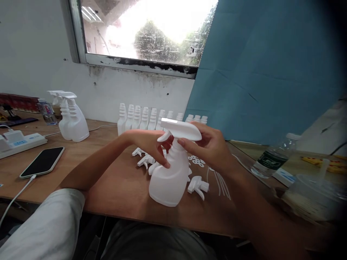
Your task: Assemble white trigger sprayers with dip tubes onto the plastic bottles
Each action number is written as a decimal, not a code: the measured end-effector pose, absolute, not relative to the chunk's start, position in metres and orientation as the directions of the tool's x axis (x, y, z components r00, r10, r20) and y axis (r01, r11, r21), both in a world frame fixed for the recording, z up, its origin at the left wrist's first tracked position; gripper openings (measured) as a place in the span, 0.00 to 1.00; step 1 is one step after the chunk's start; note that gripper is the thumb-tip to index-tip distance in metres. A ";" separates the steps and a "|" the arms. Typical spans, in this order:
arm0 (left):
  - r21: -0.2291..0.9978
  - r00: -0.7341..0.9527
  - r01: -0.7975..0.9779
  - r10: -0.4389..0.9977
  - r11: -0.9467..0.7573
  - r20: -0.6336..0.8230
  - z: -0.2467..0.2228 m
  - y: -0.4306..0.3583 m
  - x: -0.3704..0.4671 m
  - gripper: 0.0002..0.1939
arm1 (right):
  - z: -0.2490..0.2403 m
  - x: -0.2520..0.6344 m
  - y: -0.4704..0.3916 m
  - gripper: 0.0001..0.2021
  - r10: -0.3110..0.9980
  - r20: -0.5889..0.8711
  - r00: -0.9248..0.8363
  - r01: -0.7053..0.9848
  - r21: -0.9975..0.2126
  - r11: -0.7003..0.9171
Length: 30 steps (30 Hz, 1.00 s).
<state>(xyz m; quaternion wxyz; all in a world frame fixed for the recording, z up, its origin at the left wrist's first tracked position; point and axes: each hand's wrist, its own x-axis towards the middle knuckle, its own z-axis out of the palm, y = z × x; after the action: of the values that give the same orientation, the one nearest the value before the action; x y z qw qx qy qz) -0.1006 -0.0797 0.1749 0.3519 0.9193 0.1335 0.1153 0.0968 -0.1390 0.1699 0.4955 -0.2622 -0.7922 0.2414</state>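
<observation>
A white spray bottle stands in front of me near the table's front edge, with a white trigger spray head seated on its neck. My left hand grips the bottle around its upper body, thumb on the near side. My right hand is closed around the neck and collar of the spray head. Loose trigger heads lie behind the bottle, and one more trigger head rests to its right. Small white rings and thin white tubes lie near my right forearm.
Several open-necked white bottles stand in a row along the wall. Bottles with spray heads are at the left, near a phone and a power strip. A water bottle and a plastic cup are at the right.
</observation>
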 end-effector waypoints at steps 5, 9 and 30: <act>0.630 0.936 0.196 0.336 -0.751 0.110 0.184 -0.078 -0.109 0.20 | 0.159 0.092 -0.136 0.09 0.684 0.670 -0.288 0.104 -0.688 0.718; 0.543 0.874 0.168 0.379 -0.823 0.304 0.199 -0.085 -0.127 0.24 | 0.147 0.084 -0.131 0.12 0.700 0.687 -0.196 0.020 -0.711 0.703; 0.565 0.555 -0.022 0.460 -0.825 0.693 0.193 -0.116 -0.109 0.13 | 0.124 0.068 -0.135 0.10 0.696 0.525 -0.490 -0.417 -0.842 0.342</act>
<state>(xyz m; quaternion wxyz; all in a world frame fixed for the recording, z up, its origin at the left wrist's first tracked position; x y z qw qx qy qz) -0.1088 -0.1158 0.1930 0.2655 0.8408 0.1302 0.4534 0.0677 -0.1347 0.1244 0.4935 -0.1066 -0.6539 0.5635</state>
